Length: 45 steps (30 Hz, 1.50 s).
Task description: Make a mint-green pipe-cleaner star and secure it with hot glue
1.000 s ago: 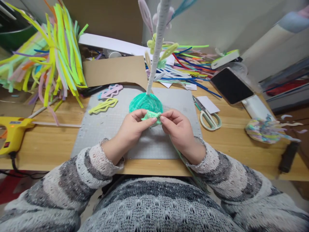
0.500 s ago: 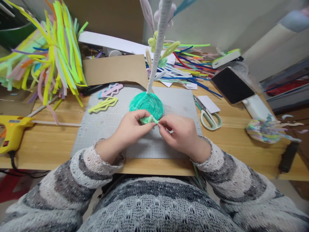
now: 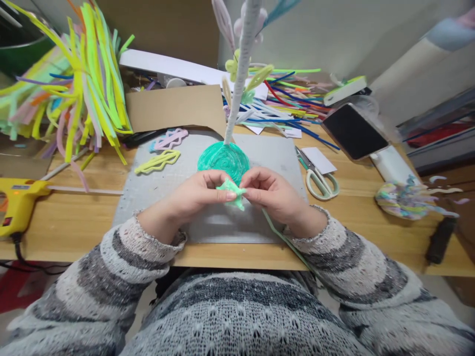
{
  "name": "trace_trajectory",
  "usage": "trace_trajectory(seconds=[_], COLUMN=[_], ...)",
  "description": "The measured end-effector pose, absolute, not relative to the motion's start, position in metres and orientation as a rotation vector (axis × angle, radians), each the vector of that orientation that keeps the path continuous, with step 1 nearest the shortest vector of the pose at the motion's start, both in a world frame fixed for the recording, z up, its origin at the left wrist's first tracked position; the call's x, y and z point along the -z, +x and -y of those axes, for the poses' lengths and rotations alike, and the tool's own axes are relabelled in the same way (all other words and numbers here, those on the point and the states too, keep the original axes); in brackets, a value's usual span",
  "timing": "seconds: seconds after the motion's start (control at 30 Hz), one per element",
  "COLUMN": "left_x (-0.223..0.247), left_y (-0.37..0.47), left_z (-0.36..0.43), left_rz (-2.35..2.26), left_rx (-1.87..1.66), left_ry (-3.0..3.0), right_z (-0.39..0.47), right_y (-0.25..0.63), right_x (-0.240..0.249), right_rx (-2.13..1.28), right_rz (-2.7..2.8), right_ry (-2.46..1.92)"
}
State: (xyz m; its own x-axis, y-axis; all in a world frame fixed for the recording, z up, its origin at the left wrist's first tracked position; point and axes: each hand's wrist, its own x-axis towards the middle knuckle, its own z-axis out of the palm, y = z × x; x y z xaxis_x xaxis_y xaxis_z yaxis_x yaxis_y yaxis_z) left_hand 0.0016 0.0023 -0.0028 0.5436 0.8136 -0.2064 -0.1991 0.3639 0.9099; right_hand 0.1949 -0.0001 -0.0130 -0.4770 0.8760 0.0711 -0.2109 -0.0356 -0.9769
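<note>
With a green strand (image 3: pixel 276 228) trailing near right, pinching the green piece (image 3: pixel 233 189) in both grips, left hand (image 3: pixel 193 192) and right hand (image 3: pixel 277 197), over the mat (image 3: pixel 211 228). Turned since a moment ago, showing more surface and one tip pointing near, suggesting shaping still under way; just beyond, at the green disc (image 3: pixel 222 160) and white stem (image 3: pixel 239 76), no grasp.

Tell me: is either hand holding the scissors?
No, the left hand and right hand pinch a green piece; the scissors lie apart.
</note>
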Motion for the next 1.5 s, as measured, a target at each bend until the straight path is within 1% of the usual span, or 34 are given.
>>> trace_trajectory(seconds=[0.1, 0.23, 0.5, 0.63, 0.83, 0.93, 1.0, 1.2, 1.5], left_x=[0.006, 0.013, 0.017, 0.015, 0.016, 0.016, 0.017, 0.019, 0.020], left_y=[0.007, 0.013, 0.018, 0.018, 0.016, 0.016, 0.016, 0.021, 0.028], left_z=[0.000, 0.002, 0.005, 0.007, 0.001, -0.002, -0.002, 0.002, 0.009], left_rz=[-0.729, -0.740, -0.943, -1.022, -0.830, -0.764, -0.727, -0.649, -0.755], left_rx=[-0.801, -0.895, -1.112, -1.057, -1.011, -1.027, -1.043, -1.038, -1.099], left_ry=[0.835, 0.828, 1.254, 1.277, 0.741, 0.598, 0.558, 0.511, 0.737], right_z=[0.005, 0.011, 0.014, 0.011, -0.002, -0.003, -0.001, 0.007, 0.012], right_y=[0.191, 0.187, 0.183, 0.186, 0.198, 0.197, 0.193, 0.181, 0.177], right_x=[0.015, 0.018, 0.026, 0.021, 0.010, 0.012, 0.015, 0.026, 0.031], right_rx=[-1.494, -1.398, -1.240, -1.310, -1.512, -1.575, -1.553, -1.321, -1.311], right_rz=[1.334, 1.287, 1.275, 1.309, 1.271, 1.239, 1.233, 1.148, 1.111], right_ry=[-0.799, -0.919, -1.093, -1.100, -1.003, -0.959, -0.923, -0.916, -0.907])
